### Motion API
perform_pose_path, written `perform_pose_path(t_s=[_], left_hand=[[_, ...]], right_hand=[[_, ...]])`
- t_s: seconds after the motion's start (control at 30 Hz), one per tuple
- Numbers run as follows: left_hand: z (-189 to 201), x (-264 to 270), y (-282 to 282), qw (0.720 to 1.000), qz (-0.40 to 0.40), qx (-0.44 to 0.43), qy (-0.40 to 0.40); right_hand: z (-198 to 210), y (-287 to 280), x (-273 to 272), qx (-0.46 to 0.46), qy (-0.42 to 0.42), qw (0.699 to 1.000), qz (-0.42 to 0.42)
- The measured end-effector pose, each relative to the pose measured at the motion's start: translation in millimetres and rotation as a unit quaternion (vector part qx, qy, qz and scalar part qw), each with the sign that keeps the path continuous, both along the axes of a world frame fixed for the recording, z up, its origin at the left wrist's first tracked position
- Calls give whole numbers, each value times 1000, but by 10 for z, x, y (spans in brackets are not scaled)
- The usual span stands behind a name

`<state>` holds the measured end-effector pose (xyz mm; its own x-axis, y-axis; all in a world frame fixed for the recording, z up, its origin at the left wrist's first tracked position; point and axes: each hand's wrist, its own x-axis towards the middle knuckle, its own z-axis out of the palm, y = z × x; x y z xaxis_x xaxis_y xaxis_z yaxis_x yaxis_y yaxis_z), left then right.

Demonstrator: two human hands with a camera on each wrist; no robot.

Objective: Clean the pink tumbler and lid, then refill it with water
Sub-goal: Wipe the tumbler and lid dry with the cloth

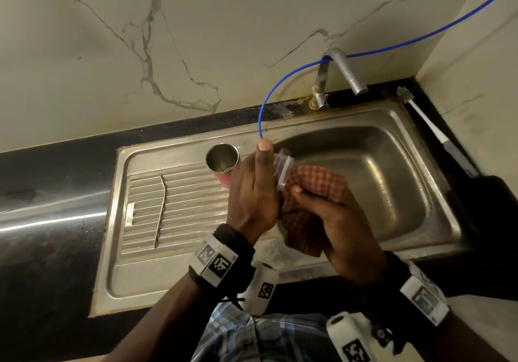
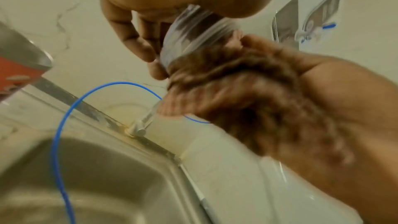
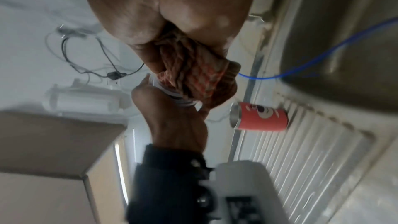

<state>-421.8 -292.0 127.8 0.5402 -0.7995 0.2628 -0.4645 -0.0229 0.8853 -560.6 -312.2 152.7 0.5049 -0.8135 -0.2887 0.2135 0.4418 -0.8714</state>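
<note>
Now clear lid [image 1: 283, 168] held edgewise, checked cloth [image 1: 319, 182] against it

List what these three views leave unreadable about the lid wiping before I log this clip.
- Clear plastic lid: head view shows only an edge between the left hand and the checked red cloth; both wrist views are motion-blurred.
- Right hand fingers: buried in the cloth.
- Pink steel tumbler: its lower body sits behind the left hand; whether its inside is clean or wet is unclear.
- Tap spout: flow too small to tell.
</note>
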Motion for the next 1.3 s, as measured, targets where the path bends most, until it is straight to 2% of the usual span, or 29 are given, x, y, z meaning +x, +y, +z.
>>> perform_pose_path(t_s=[0.03, 0.1, 0.2, 0.23, 0.3, 0.37, 0.47, 0.53, 0.6, 0.67, 0.77, 0.9, 1.0, 1.07, 1.17, 1.23, 1.3], left_hand=[[-12, -27, 17, 999, 3, -10, -32], [-2, -43, 18, 999, -37, -14, -5], [37, -36, 47, 994, -93, 1, -48], [3, -4, 80, 990, -118, 16, -78], [-14, 63, 131, 982, -162, 42, -85], [0, 108, 175, 979, -185, 72, -39], [129, 80, 172, 979, -143, 105, 101], [229, 42, 122, 974, -89, 137, 157], [307, -7, 80, 969, -71, 163, 170], [342, -62, 53, 975, -57, 156, 148], [309, -103, 26, 987, -29, 125, 98], [135, -65, 48, 997, -35, 61, -39], [58, -37, 67, 997, -52, 24, -55], [12, -2, 77, 997, -53, 23, -52], [-16, 57, 116, 998, -34, 35, -43], [6, 68, 144, 998, -37, 38, -37], [71, 86, 155, 997, -44, 58, -35]], right_hand=[[5, -18, -5, 52, -21, 998, -10], [-2, -51, -19, 147, -66, 987, -6], [-21, -65, -42, 190, -87, 978, 0], [-33, -63, -38, 166, -76, 983, -10], [-25, -37, -18, 52, -17, 998, -38], [-41, -3, -22, -71, 39, 996, -46], [-152, 58, -33, -182, 99, 978, -36], [-249, 102, -40, -240, 144, 960, -26], [-315, 135, -51, -304, 165, 938, -28], [-301, 162, -37, -325, 157, 932, -34], [-251, 171, -26, -237, 119, 964, -7], [-116, 71, -33, -28, 24, 999, -17], [-45, -8, -61, 143, -66, 987, -30], [-25, -32, -66, 218, -97, 971, -10], [-66, -31, -55, 228, -112, 967, 2], [-110, 30, -38, 154, -70, 986, -2], [-198, 114, -30, 34, 13, 999, 20]])
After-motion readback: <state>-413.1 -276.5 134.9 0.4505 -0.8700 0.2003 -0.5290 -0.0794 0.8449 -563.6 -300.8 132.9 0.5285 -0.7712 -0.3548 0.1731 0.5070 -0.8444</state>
